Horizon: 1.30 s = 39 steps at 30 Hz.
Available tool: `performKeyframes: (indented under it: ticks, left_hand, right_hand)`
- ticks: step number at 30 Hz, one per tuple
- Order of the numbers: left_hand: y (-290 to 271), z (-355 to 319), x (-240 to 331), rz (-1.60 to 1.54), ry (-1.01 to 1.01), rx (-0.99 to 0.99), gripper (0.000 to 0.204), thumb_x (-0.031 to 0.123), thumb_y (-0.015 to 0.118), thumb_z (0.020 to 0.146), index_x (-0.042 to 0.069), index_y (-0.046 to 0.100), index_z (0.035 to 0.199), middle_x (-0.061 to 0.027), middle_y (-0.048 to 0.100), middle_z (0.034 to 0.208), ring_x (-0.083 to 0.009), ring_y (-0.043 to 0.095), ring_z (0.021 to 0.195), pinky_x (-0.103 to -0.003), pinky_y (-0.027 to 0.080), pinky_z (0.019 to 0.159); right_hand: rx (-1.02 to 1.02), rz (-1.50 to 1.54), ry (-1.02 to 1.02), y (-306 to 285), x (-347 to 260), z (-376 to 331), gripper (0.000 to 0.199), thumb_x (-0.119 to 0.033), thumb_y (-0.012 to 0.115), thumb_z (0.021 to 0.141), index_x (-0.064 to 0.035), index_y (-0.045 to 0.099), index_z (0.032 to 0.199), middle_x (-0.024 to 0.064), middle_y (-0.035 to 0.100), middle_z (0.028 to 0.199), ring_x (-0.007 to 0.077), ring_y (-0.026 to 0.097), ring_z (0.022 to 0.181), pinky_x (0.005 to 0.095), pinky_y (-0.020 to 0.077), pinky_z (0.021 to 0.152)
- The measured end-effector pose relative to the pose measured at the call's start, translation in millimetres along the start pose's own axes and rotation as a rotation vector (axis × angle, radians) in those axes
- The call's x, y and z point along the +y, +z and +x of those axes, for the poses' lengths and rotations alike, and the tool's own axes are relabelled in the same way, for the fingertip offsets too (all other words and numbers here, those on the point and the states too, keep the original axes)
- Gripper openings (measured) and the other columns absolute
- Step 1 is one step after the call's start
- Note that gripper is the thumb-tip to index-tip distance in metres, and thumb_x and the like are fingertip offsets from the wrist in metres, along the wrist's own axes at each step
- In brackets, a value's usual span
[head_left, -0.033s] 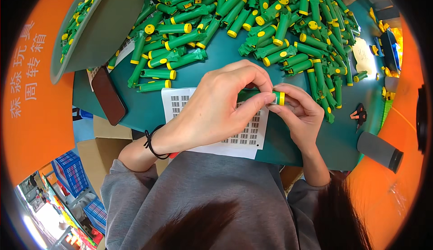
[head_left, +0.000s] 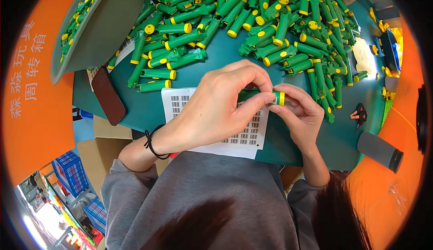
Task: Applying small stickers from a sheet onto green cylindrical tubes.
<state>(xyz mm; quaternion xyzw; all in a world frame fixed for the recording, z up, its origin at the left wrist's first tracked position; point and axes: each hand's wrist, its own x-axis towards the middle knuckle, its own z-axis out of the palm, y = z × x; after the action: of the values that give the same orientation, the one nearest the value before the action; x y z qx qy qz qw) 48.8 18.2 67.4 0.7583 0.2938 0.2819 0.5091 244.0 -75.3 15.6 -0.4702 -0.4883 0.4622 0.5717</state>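
Holding one green tube (head_left: 252, 95), left hand (head_left: 216, 110), right hand (head_left: 302, 114), one sticker sheet (head_left: 180, 101).

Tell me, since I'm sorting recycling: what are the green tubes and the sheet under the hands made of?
Green tubes: probably moulded plastic, smooth with a slight sheen, yellow end caps. Sheet: likely paper label stock, flat matte white with rows of small printed stickers.

A label sheet (head_left: 216, 128) lies on the table (head_left: 333, 137), tubes (head_left: 252, 20) heaped behind it, phone (head_left: 108, 94) left.

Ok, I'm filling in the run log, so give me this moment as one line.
left hand: grips green tube | right hand: at its yellow cap | below: sticker sheet | behind: tube pile
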Motion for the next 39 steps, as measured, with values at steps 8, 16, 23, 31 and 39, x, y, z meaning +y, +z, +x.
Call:
performKeyframes:
  ticks: [8,16,23,31,39]
  left_hand:
    - [4,0,1,0.018,-0.018,0.036,0.010,0.004,0.073,0.087,-0.001,0.068,0.095,-0.0111,0.070,0.099,-0.0210,0.068,0.095,-0.033,0.053,0.085]
    - [11,4,-2,-0.111,-0.108,0.084,0.011,0.008,0.072,0.092,-0.001,0.068,0.097,-0.0102,0.070,0.096,-0.0157,0.067,0.092,-0.030,0.053,0.081]
    - [3,4,-21,-0.186,-0.343,-0.313,0.031,0.031,0.059,0.103,0.001,0.070,0.104,-0.0095,0.066,0.075,-0.0150,0.061,0.068,-0.033,0.048,0.062]
    - [-92,-3,-3,0.607,0.238,0.490,0.022,0.016,0.056,0.103,-0.001,0.068,0.109,-0.0148,0.070,0.099,-0.0165,0.064,0.083,-0.032,0.052,0.076]
    - [-128,-4,2,0.915,0.292,0.640,0.025,0.013,0.072,0.089,0.006,0.069,0.113,-0.0098,0.070,0.115,-0.0300,0.064,0.105,-0.041,0.050,0.090]
  right_hand:
    - [-0.020,0.015,0.050,-1,-3,-1,0.042,0.013,0.073,0.082,0.0100,0.062,0.123,0.0183,0.062,0.125,0.0237,0.066,0.111,0.0338,0.0582,0.096]
    - [0.015,0.009,0.059,-2,-2,1,0.041,0.011,0.074,0.081,0.0090,0.064,0.121,0.0175,0.064,0.124,0.0224,0.065,0.110,0.0324,0.0559,0.094]
    - [-0.061,-0.361,-0.101,-6,-1,3,0.042,0.004,0.085,0.070,0.0038,0.072,0.110,0.0130,0.068,0.112,0.0229,0.060,0.102,0.0315,0.0493,0.085]
    - [-0.094,-0.534,-0.018,-8,-1,10,0.064,-0.015,0.089,0.071,-0.0044,0.062,0.127,0.0123,0.056,0.128,0.0228,0.056,0.113,0.0310,0.0487,0.089]
    - [-0.255,-0.764,0.109,-7,9,18,0.046,-0.007,0.083,0.076,-0.0052,0.064,0.117,0.0103,0.058,0.119,0.0187,0.060,0.098,0.0283,0.0487,0.077]
